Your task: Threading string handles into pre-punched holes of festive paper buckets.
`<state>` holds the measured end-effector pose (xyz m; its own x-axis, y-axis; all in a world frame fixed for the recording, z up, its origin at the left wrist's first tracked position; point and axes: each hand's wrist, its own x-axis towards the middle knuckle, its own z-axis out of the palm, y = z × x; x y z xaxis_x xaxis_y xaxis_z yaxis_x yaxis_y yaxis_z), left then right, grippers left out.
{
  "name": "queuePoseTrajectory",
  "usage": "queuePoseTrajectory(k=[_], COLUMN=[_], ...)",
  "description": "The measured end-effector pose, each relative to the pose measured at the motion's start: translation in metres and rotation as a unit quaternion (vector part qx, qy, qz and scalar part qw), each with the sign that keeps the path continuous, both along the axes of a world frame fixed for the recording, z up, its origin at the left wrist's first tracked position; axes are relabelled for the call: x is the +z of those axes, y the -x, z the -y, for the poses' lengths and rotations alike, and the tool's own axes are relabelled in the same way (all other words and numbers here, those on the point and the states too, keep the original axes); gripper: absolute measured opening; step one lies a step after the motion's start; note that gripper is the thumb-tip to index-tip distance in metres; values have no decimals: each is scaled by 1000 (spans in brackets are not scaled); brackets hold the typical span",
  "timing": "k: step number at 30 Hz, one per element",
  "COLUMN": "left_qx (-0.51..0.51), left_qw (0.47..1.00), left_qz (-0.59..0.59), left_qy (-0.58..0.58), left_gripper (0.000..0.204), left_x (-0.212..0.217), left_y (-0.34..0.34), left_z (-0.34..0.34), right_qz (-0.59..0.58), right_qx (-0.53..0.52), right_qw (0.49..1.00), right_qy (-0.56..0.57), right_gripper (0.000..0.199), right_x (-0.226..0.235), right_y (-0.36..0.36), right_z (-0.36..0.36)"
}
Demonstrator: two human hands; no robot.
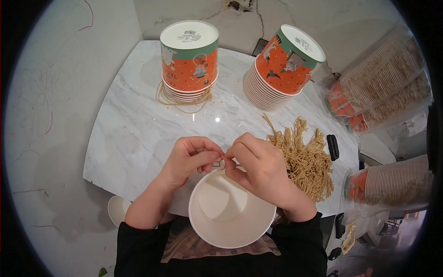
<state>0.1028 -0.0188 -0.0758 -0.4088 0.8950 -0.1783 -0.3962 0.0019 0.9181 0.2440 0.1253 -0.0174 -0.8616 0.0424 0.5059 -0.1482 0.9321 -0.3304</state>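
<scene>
A white paper bucket (233,235) is tilted with its open mouth toward me, close against my body at the table's near edge. Over its far rim, my left hand (191,159) and my right hand (258,164) meet fingertip to fingertip, both closed in a pinch. Between them is a short bit of thin tan cord (216,163) at the rim; the fingers cover most of it. A loose heap of tan cords (309,166) lies just right of my right hand.
Upside-down orange and green paper buckets stand in a left stack (189,67), tan cord looped around its base, and a leaning right stack (286,62). A black object (332,147) lies beside the cords. Plastic-wrapped bucket stacks (383,78) crowd the right. A wall (50,115) rises left.
</scene>
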Motion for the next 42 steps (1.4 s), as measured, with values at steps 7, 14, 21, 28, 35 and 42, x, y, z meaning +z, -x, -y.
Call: queuePoseTrajectory(k=[7,14,21,28,35,42], left_qx=[-11,-36,-47,-29,-29,-28], left_qw=[999,999,998,999,997,996], left_qz=[31,-6,-3,16,42,66], left_qy=[-6,-27,-31,-33,-52,-62], left_gripper=[11,14,16,8,8,8], left_x=[0,-11,-10,-10,-9,-15], left_y=[2,5,5,8,10,15], left_z=[3,3,2,4,4,6], right_qz=[5,9,7,36,134,146], right_qx=[5,5,3,-12,10,15], right_qw=[1000,1000,1000,997,973,969], right_qy=[2,-1,-4,64,189,198], right_gripper=[20,21,20,16,12,8], right_x=[0,0,0,0,4,9], right_y=[0,0,0,-1,-4,-5], right_z=[1,3,4,2,1,2])
